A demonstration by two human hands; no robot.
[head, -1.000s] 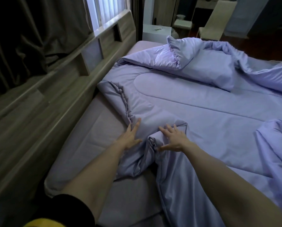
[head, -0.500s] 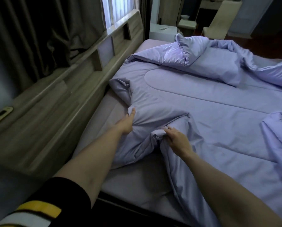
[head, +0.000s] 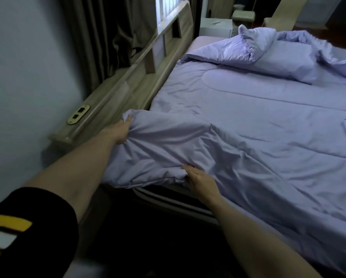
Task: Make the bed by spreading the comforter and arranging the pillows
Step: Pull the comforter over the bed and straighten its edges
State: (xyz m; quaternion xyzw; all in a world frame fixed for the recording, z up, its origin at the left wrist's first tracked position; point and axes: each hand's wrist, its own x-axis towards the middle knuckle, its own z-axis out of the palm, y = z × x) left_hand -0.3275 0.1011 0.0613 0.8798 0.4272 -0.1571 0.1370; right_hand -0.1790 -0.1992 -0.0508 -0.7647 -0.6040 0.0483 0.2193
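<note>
Head view: lavender comforter [head: 238,125] spread over most of the bed, far edge folded back in a rumpled heap, near corner bunched at the mattress edge. Left hand [head: 122,129] pinching that corner, fingers closed on the fabric, just beside the wooden headboard [head: 140,77]. Right hand [head: 200,180] clutching the comforter hem nearer the body. Dark curtain [head: 108,35] behind the headboard; white nightstand [head: 216,27] and chair [head: 280,15] beyond the bed.

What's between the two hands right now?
In the head view, only bunched comforter: a wrinkled fold runs from the left hand at the corner by the headboard to the right hand at the bed's edge.
</note>
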